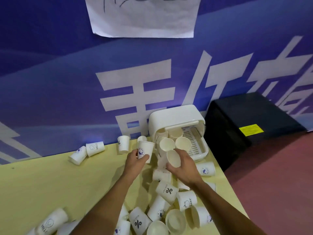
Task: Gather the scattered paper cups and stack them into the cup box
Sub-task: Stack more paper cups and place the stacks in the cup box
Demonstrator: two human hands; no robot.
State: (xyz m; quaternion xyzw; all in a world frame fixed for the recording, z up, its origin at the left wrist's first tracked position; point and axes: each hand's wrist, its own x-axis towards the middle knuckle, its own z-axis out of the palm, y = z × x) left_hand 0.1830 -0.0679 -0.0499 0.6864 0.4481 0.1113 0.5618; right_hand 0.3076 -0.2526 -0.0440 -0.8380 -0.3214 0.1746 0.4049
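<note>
Because paper cups are thin-walled and almost without weight, I judge that they need only a light hold. A hard squeeze would dent the wall or bend the rolled rim, and then the cup would not slide well into the next one.

The left hand (134, 159) holds an upright cup with a whale print (145, 150), its fingers (143, 158) curled round the lower part of the wall. The right hand (183, 168) holds a plain cup (173, 158), tilted with its mouth toward the camera, with the fingers wrapped round the wall under the rim. Both cups are above the yellow surface (50, 184), just in front of the cup box (176, 116). The box stands open at the far edge, against the blue wall (50, 82).

Inside the box, stacks of cups (166, 145) already rest on the white tray (198, 145). Many loose cups (167, 192) lie on their sides near the person, and other cups (94, 148) lie well apart on the left.

The best place to take a cup is, I think, the middle of the wall, from the sides, so that the mouth stays round. The paper looks dry and not slippery, but a tall stack may lean, so it should be supported from below.
</note>
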